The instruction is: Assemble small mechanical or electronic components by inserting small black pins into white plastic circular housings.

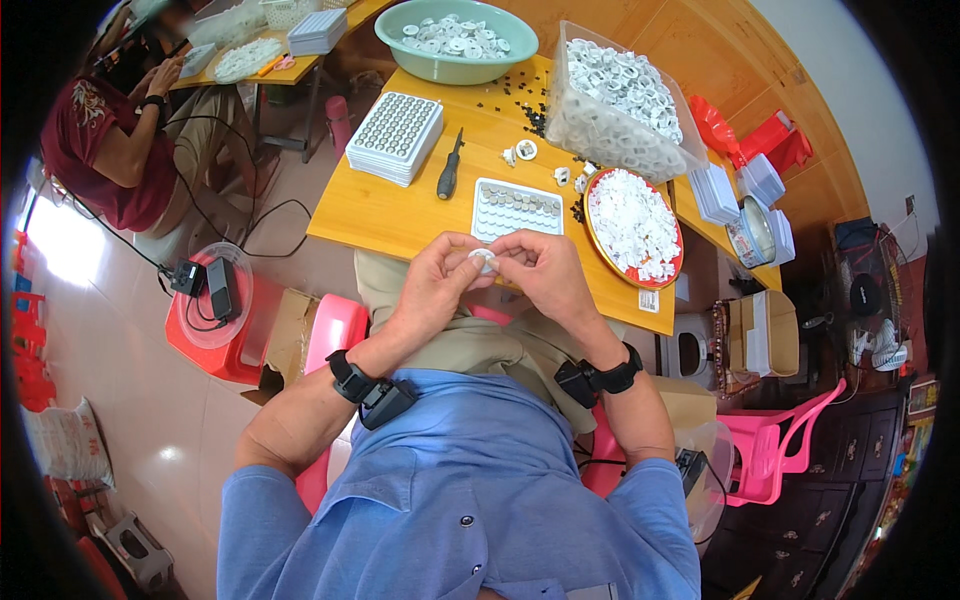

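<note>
My left hand (437, 285) and my right hand (548, 277) meet at the table's front edge. Between their thumbs and fingertips they pinch a small round white plastic part (483, 259), partly covered by the fingers. Just beyond the hands lies a white tray (488, 190) of round pockets, some with small metallic discs in them. To its left is a screwdriver (449, 172) with a dark handle. A red-rimmed plate (681, 250) heaped with small white pieces stands to the right of my hands.
A stack of filled white trays (395, 137), a green basin (450, 70) and a clear bin (625, 150) of white parts stand on the table (350, 215). Small black pieces (537, 118) lie scattered. A co-worker (115, 150) sits at the far left. A pink chair (770, 450) stands at right.
</note>
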`<state>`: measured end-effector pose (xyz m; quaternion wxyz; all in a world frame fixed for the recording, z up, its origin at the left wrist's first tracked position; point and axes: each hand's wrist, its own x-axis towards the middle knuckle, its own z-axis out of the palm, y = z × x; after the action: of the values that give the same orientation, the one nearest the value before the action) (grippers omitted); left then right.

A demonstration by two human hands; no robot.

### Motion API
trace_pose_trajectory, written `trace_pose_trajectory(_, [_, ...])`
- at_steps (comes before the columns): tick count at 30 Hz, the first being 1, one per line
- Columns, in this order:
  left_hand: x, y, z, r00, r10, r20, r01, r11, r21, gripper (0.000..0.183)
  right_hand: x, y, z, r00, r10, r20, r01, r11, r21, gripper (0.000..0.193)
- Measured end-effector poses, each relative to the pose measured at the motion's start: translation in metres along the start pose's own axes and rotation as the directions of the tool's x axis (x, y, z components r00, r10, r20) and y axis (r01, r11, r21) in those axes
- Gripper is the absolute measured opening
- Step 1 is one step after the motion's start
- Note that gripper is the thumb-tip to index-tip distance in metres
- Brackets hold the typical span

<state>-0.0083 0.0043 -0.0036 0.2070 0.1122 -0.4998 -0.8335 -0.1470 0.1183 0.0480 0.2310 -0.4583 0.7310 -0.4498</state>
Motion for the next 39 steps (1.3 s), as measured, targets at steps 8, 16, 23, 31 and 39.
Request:
trace_pose_trajectory(8, [0.001,-0.010,-0.006,0.995,0.097,0.007,-0.097,0.984,0.151,0.013,-0.005,-0.007,0.014,0.995,-0.055,-0.082,0.049,0.996,-0.075,0.012])
trace_pose_trajectory(16, [0.001,0.008,-0.003,0.974,-0.228,0.019,0.221,0.916,-0.336,0.021,0.004,0.007,-0.002,0.999,0.010,-0.042,-0.007,0.998,0.062,0.011])
trace_pose_trajectory(23, [0.001,0.005,-0.007,0.974,-0.216,0.069,0.222,0.855,-0.469,0.022,-0.003,-0.015,0.004,0.951,-0.302,-0.069,0.267,0.913,-0.308,0.018])
trace_pose_trajectory(31, [0.002,0.006,-0.004,0.972,-0.216,0.087,0.232,0.866,-0.443,0.024,-0.007,-0.017,0.002,0.931,-0.362,-0.053,0.314,0.865,-0.392,0.021])
trace_pose_trajectory(39, [0.001,0.004,-0.004,0.972,-0.223,0.070,0.230,0.868,-0.439,0.032,-0.009,-0.012,0.009,0.838,-0.542,-0.053,0.451,0.746,-0.490,0.018])
